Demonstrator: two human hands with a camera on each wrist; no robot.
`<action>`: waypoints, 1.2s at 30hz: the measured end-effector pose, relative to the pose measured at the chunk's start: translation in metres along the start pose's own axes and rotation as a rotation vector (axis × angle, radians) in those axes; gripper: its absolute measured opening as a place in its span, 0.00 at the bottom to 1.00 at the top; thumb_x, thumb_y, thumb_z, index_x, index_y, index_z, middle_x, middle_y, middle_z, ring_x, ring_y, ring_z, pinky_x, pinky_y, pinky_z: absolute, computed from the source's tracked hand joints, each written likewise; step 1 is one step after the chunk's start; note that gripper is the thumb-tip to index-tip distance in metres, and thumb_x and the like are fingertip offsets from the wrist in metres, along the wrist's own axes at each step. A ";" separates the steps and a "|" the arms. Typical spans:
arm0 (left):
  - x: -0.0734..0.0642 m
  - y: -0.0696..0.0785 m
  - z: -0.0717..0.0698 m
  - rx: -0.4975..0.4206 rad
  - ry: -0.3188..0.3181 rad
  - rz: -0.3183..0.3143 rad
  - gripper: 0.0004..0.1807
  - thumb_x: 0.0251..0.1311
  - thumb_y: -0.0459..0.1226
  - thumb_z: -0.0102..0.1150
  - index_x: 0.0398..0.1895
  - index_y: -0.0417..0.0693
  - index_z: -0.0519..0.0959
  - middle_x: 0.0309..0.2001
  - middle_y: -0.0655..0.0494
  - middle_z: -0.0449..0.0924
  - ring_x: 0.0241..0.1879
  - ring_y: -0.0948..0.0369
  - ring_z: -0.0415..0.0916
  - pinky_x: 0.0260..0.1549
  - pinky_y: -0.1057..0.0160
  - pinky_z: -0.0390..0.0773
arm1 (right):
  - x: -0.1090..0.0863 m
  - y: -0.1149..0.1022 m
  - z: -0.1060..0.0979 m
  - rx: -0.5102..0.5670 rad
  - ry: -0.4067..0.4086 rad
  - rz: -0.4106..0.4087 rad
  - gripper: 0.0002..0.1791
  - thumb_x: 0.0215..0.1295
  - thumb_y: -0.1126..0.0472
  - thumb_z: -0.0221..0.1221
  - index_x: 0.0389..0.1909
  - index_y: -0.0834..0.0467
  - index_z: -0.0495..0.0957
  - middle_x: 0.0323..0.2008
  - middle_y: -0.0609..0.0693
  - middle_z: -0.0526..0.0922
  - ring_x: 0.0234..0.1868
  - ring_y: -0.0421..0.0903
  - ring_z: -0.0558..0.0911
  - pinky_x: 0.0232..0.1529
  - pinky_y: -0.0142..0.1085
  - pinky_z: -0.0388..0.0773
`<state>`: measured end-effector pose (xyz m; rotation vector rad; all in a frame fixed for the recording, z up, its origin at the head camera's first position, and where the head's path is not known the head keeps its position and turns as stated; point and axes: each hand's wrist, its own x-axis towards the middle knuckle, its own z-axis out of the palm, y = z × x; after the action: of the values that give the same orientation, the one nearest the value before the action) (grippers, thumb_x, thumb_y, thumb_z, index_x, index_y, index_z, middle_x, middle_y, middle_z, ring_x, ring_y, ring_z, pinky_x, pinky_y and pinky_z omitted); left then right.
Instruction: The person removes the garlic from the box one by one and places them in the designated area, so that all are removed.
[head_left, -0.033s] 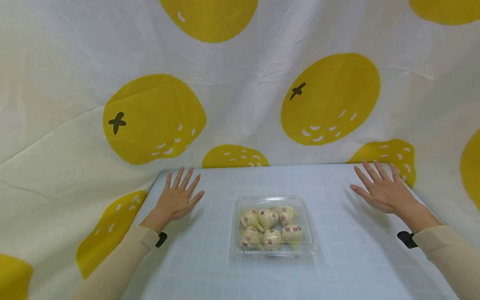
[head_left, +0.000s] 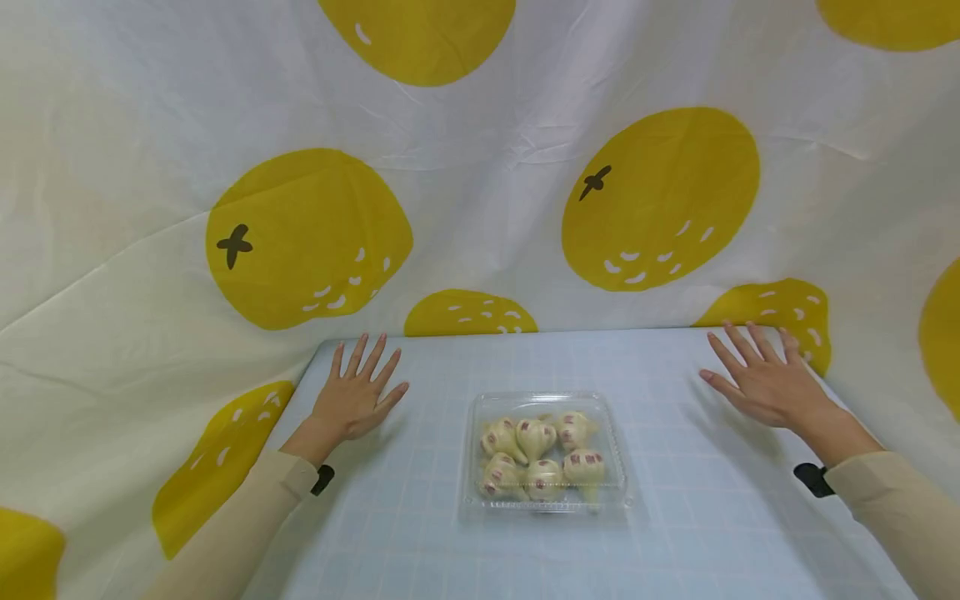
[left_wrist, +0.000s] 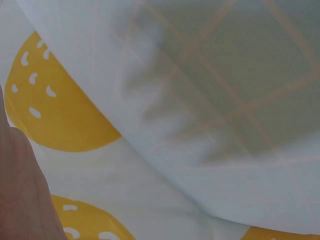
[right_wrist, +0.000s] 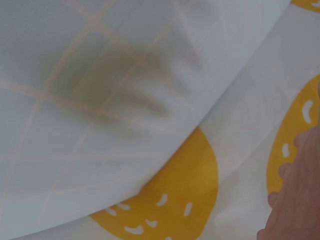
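Note:
A clear plastic clamshell box [head_left: 609, 433] sits on the table with its lid down. Inside it lie several pale garlic bulbs [head_left: 536, 437] with reddish-purple marks. To the left of the box, my left hand [head_left: 351, 402] is held above the table, fingers straight and spread, holding nothing. My right hand [head_left: 772, 379] is likewise spread out on the far right side, apart from the box. Each wrist view catches only part of its own hand at the edge, the left hand [left_wrist: 22, 190] and the right hand [right_wrist: 297, 195], with a hand's shadow on the tablecloth.
A pale blue checked cloth [head_left: 420, 550] covers the table. Behind it and down its sides hangs a white sheet [head_left: 487, 208] printed with large yellow lemons. Dark bands [head_left: 322, 480] circle both wrists at the beige sleeves [head_left: 240, 517].

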<state>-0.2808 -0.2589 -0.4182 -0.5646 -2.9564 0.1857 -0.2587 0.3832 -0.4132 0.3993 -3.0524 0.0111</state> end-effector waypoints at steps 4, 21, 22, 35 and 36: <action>-0.001 0.001 0.000 -0.020 0.022 0.008 0.41 0.77 0.65 0.29 0.83 0.54 0.48 0.83 0.47 0.31 0.81 0.42 0.26 0.74 0.34 0.23 | 0.000 0.000 -0.001 0.002 0.002 -0.006 0.46 0.79 0.33 0.39 0.82 0.57 0.36 0.80 0.68 0.37 0.78 0.71 0.32 0.66 0.62 0.05; 0.000 0.003 0.005 -0.022 0.021 0.010 0.41 0.76 0.66 0.27 0.83 0.57 0.46 0.83 0.48 0.33 0.81 0.44 0.24 0.74 0.34 0.24 | 0.000 -0.002 -0.004 0.016 0.010 -0.010 0.46 0.79 0.34 0.40 0.82 0.57 0.36 0.80 0.68 0.37 0.78 0.72 0.34 0.66 0.62 0.05; 0.000 0.003 0.005 -0.022 0.020 0.013 0.41 0.76 0.67 0.27 0.83 0.58 0.46 0.83 0.48 0.33 0.81 0.44 0.24 0.74 0.34 0.24 | 0.000 -0.003 -0.004 0.019 0.010 -0.010 0.46 0.79 0.34 0.41 0.82 0.57 0.36 0.80 0.68 0.38 0.78 0.72 0.34 0.66 0.61 0.05; -0.003 0.011 0.007 -0.035 0.046 0.042 0.41 0.75 0.68 0.28 0.83 0.60 0.47 0.84 0.52 0.31 0.81 0.45 0.24 0.74 0.35 0.25 | -0.006 -0.009 0.001 -0.013 0.031 -0.017 0.46 0.78 0.33 0.41 0.82 0.57 0.37 0.81 0.65 0.37 0.78 0.72 0.38 0.67 0.61 0.07; -0.003 0.012 0.007 -0.032 0.050 0.042 0.41 0.75 0.67 0.28 0.83 0.60 0.47 0.84 0.51 0.32 0.81 0.44 0.25 0.74 0.34 0.25 | -0.007 -0.010 0.001 -0.010 0.034 -0.020 0.47 0.78 0.33 0.41 0.82 0.57 0.38 0.81 0.65 0.37 0.78 0.72 0.38 0.67 0.61 0.07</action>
<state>-0.2743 -0.2499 -0.4272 -0.6270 -2.9055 0.1267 -0.2492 0.3753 -0.4148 0.4241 -3.0136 0.0015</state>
